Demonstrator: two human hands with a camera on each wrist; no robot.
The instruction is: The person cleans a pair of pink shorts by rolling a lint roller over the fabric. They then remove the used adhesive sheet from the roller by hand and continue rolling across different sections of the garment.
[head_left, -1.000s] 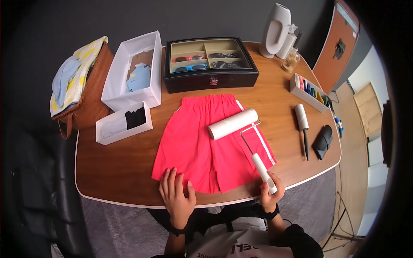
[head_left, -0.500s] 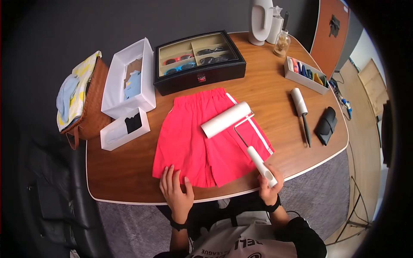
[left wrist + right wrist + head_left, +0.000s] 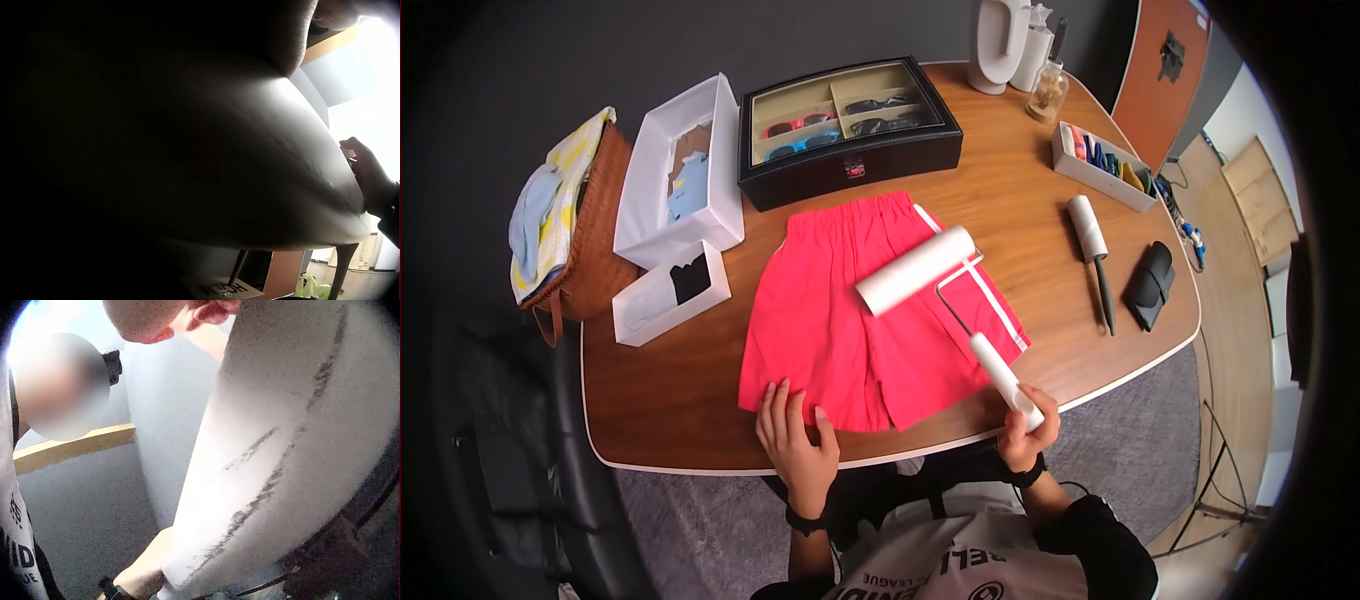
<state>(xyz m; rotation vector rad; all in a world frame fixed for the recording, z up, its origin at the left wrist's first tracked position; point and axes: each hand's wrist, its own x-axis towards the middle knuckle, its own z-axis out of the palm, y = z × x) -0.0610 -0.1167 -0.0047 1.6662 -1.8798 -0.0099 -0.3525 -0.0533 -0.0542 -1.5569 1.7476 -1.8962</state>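
Pink-red shorts (image 3: 820, 310) with a white side stripe lie spread flat on the wooden table (image 3: 670, 400). My left hand (image 3: 798, 445) rests palm down with extended fingers on the hem of the left leg. In my right hand (image 3: 1032, 430), at the table's front edge, I grip the white handle of a large lint roller (image 3: 915, 270). Its white roll lies across the middle and right of the shorts, joined to the handle by a bent metal rod. The left wrist view shows mostly the tabletop's dark underside, and the right wrist view its pale underside.
A black glasses case (image 3: 850, 185) stands behind the shorts. White boxes (image 3: 725, 210) and a brown basket (image 3: 590, 235) are at left. On the right are a smaller lint roller (image 3: 1088, 230), a black pouch (image 3: 1150, 285) and a box of rolled, colored items (image 3: 1100, 180). A white vase (image 3: 992, 55) stands behind.
The head view has shifted, so the table appears turned and higher. Both hands, the lint roller and the shorts keep nearly the same places relative to each other.
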